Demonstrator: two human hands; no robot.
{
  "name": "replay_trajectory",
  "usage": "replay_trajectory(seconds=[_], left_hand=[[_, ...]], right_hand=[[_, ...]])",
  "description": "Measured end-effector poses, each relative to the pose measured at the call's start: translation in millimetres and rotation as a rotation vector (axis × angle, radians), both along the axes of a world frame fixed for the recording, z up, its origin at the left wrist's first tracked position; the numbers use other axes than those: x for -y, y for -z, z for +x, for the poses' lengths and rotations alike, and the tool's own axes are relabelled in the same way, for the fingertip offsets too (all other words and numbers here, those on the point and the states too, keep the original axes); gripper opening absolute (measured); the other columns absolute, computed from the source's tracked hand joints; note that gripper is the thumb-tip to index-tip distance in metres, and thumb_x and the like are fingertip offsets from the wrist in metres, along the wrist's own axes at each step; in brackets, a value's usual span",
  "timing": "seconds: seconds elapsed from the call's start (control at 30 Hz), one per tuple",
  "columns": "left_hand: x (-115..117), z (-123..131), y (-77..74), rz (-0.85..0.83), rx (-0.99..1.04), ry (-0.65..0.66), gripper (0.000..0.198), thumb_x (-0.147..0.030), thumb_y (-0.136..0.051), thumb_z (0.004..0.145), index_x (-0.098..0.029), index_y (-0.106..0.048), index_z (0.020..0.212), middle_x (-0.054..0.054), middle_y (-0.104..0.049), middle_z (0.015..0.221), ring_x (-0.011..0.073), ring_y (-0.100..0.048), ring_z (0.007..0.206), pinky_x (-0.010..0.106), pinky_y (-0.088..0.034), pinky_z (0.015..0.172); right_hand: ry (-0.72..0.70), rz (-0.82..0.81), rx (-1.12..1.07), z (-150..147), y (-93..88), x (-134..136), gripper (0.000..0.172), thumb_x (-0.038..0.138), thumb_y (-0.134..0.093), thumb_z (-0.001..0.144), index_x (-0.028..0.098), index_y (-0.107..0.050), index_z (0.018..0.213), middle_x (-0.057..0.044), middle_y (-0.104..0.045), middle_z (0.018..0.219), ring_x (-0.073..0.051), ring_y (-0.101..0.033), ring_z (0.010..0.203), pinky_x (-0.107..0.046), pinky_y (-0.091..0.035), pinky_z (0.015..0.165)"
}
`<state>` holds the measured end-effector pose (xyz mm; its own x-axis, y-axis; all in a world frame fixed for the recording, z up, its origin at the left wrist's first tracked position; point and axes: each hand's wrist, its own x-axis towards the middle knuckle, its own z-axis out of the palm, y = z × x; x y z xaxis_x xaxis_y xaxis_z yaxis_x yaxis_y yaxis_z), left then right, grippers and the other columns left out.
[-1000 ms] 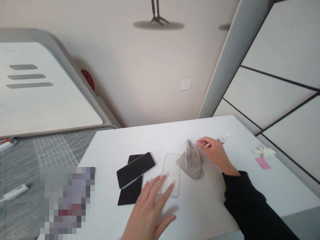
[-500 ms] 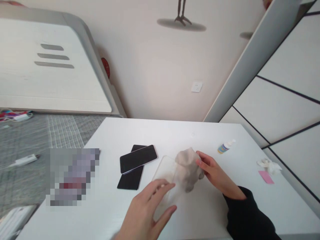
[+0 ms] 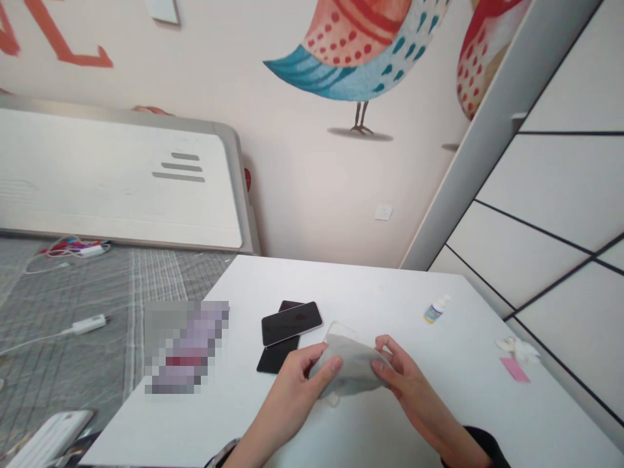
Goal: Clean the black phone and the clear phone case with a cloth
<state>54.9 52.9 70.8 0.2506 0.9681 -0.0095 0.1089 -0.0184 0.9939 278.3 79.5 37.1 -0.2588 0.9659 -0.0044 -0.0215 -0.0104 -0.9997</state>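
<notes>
At lower centre of the frame, the left hand (image 3: 287, 396) and right hand (image 3: 409, 390) meet over a white table (image 3: 341, 279); between them, a gray cloth (image 3: 348, 367) wraps a clear phone case (image 3: 338, 331), whose top edge shows above the cloth; the left fingers (image 3: 331, 367) pinch the cloth from the left, with the thumb on top; the right fingers (image 3: 383, 367) curl around its right side; just left of the hands, a black phone (image 3: 291, 323) lies across a second black phone (image 3: 277, 356); toward the table's right side stand a small bottle (image 3: 435, 311), a tissue (image 3: 517, 350) and a pink card (image 3: 514, 369); a pixelated blur (image 3: 185, 348) hides something at the table's left edge; left of the table, a white charger (image 3: 88, 324) lies on gray plaid bedding (image 3: 63, 390); a painted bird (image 3: 355, 52) fills the wall at top centre.
</notes>
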Motion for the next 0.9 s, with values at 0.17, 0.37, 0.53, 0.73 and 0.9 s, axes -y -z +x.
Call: replay_trajectory(seconds=[0.17, 0.37, 0.53, 0.73, 0.9], left_hand=[[15, -8, -6.4, 0.033, 0.135, -0.047, 0.048, -0.065, -0.058, 0.097, -0.018, -0.068, 0.094, 0.002, -0.063, 0.088, 0.0185, -0.054, 0.083, 0.026, -0.044, 0.078], [22, -13, 0.8, 0.073, 0.155, -0.115, 0.047, -0.063, -0.056, 0.099, -0.018, -0.065, 0.094, 0.000, -0.059, 0.085, 0.0165, -0.051, 0.079, 0.026, -0.045, 0.076], [25, -28, 10.3, 0.034, 0.074, -0.133, 0.043, -0.060, -0.056, 0.099, -0.018, -0.065, 0.093, 0.002, -0.063, 0.085, 0.0189, -0.057, 0.077, 0.028, -0.047, 0.071], [29, -38, 16.4, 0.484, -0.577, -0.470, 0.029, -0.037, -0.065, 0.098, -0.026, -0.063, 0.125, 0.009, -0.069, 0.121, 0.0306, -0.068, 0.108, 0.045, -0.057, 0.090], [22, -18, 21.5, 0.648, -0.429, -0.093, 0.024, -0.034, -0.059, 0.105, -0.028, -0.062, 0.128, 0.005, -0.074, 0.106, 0.0178, -0.074, 0.085, 0.025, -0.063, 0.074]], right_hand=[[0.257, 0.318, 0.168, -10, -4.3, 25, 0.027, 0.049, -0.078, 0.088, 0.030, -0.067, 0.104, -0.009, -0.062, 0.126, -0.034, -0.052, 0.131, -0.052, -0.044, 0.111], [0.099, 0.675, 0.374, -39, -10.8, 42, 0.022, 0.039, -0.075, 0.092, 0.033, -0.072, 0.113, -0.007, -0.072, 0.111, -0.032, -0.067, 0.106, -0.047, -0.056, 0.093], [0.058, 0.608, 0.368, -52, -4.8, 33, 0.008, 0.035, -0.070, 0.096, 0.028, -0.074, 0.093, -0.004, -0.074, 0.089, -0.024, -0.069, 0.081, -0.034, -0.056, 0.073], [-0.040, 0.545, 0.354, -49, 2.1, 23, 0.012, 0.032, -0.066, 0.099, 0.027, -0.072, 0.091, -0.004, -0.073, 0.086, -0.021, -0.068, 0.078, -0.031, -0.056, 0.069], [-0.238, 0.549, 0.231, -41, 3.6, 10, 0.015, 0.022, -0.060, 0.099, 0.029, -0.072, 0.103, -0.005, -0.072, 0.089, -0.022, -0.068, 0.079, -0.032, -0.057, 0.069]])
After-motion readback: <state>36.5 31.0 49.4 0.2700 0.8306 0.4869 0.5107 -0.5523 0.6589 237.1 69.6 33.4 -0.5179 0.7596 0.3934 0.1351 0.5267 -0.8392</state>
